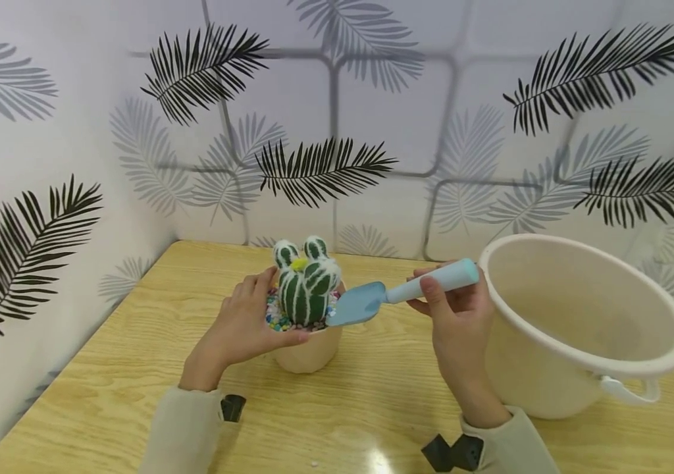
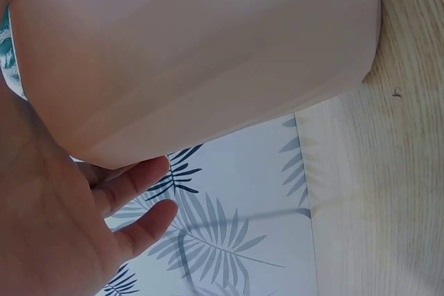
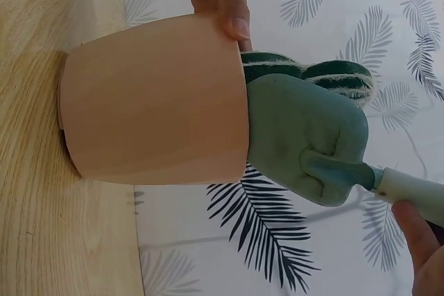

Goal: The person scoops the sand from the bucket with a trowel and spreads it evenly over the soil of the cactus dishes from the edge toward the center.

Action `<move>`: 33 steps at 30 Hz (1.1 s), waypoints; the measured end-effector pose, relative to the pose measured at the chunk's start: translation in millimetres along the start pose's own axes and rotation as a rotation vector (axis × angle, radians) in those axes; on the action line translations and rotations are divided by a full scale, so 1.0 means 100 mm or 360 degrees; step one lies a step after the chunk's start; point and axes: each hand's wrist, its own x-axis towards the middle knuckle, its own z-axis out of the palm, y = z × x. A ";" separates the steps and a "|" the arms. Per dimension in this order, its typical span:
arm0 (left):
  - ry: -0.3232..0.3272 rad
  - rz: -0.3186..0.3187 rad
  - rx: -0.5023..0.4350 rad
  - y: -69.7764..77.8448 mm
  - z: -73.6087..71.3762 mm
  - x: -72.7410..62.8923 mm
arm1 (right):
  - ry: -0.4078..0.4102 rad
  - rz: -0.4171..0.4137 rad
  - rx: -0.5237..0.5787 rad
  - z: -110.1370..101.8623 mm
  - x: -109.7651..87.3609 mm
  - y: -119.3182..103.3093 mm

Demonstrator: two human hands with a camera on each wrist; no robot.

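Note:
A green cactus (image 1: 303, 293) with white fuzzy ribs and a yellow bit on top stands in a pale round flower pot (image 1: 307, 355), among coloured pebbles (image 1: 276, 317). My left hand (image 1: 245, 319) holds the pot by its left side, the thumb along the front rim. In the left wrist view the pot (image 2: 208, 53) fills the top and two fingers (image 2: 142, 179) show beneath it. My right hand (image 1: 458, 316) grips the light-blue handle of a small garden trowel (image 1: 361, 304). The trowel's blade (image 3: 305, 136) reaches the pot's right rim, its tip hidden inside in the right wrist view.
Right of my right hand stands a large cream bucket (image 1: 550, 382) with a white side handle (image 1: 633, 392). Everything rests on a wood-grain table (image 1: 313, 421). Behind it rises a wall (image 1: 384, 118) with a feather-leaf pattern, and another wall (image 1: 64, 151) borders the left.

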 end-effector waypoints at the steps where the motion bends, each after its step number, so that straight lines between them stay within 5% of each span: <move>1: -0.0002 0.0002 -0.0001 0.00 0.00 0.00 | 0.0003 0.0002 -0.0005 0.00 0.00 0.00; 22: -0.0048 0.0059 -0.0067 -0.02 0.03 -0.03 | 0.0039 0.0033 -0.0083 -0.08 -0.09 0.01; 33: -0.0180 0.0093 -0.0499 -0.17 -0.06 -0.03 | 0.0040 0.0082 -0.0111 -0.10 0.00 -0.07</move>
